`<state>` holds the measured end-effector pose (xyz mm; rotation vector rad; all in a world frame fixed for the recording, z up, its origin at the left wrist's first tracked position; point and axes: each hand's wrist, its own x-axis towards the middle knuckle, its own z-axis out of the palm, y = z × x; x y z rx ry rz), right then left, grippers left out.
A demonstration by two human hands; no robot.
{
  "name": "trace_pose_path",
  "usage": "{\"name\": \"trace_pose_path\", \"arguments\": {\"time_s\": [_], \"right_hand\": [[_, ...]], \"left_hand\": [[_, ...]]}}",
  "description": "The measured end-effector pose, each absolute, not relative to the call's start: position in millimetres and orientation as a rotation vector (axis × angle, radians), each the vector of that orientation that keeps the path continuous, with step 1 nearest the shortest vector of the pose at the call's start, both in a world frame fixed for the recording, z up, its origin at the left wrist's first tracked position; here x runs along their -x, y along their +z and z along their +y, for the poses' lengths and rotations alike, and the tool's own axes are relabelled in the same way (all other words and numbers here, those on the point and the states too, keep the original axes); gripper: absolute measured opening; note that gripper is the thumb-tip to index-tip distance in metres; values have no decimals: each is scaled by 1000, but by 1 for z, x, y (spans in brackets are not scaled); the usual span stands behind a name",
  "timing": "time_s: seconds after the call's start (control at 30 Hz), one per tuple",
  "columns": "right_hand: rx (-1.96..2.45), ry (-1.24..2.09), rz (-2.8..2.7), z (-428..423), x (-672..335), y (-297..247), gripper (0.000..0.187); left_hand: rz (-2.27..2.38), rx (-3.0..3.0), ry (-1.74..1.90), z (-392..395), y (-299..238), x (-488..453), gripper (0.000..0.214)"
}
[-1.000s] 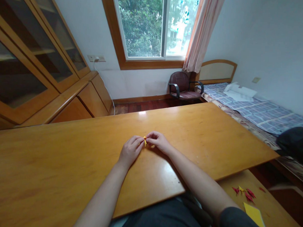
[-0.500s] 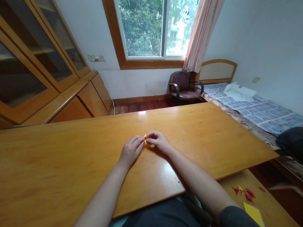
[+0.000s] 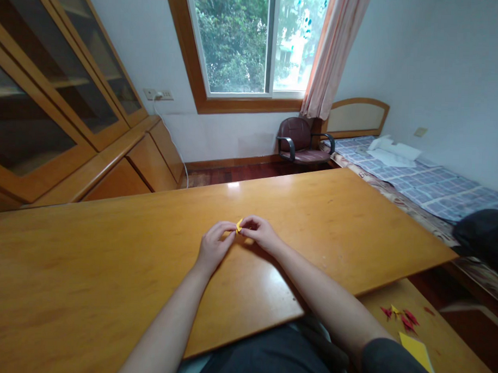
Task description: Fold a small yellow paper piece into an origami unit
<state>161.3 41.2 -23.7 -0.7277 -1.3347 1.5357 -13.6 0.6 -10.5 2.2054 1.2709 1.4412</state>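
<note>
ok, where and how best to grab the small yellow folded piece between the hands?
I'd pinch the small yellow folded piece lightly at its far tip, coming from the far side: that slim tip seems to stick out bare, while the left hand and right hand crowd its two sides.

Bright window (image 3: pixel 237 42) beside pink curtain (image 3: pixel 336 53)

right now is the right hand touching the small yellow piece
Touching. The head view shows the fingertips of the right hand meeting the edge of the small yellow piece, with no gap between them.
</note>
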Motion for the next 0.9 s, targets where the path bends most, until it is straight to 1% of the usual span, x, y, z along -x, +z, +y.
{"name": "trace_pose_path", "arguments": {"time_s": [0.27, 0.47, 0.63, 0.9], "right_hand": [[723, 1663, -1268, 37, -167, -14, 32], [745, 1651, -1273, 39, -167, -13, 35], [742, 1629, -1277, 39, -167, -14, 33], [743, 1572, -1311, 40, -166, -17, 31]], "left_hand": [[1306, -2151, 1434, 0, -10, 14, 9], [1242, -2239, 1369, -2, -7, 13, 9], [1220, -2253, 1360, -2, -5, 14, 8], [1280, -2094, 1356, -2, -5, 13, 12]]}}
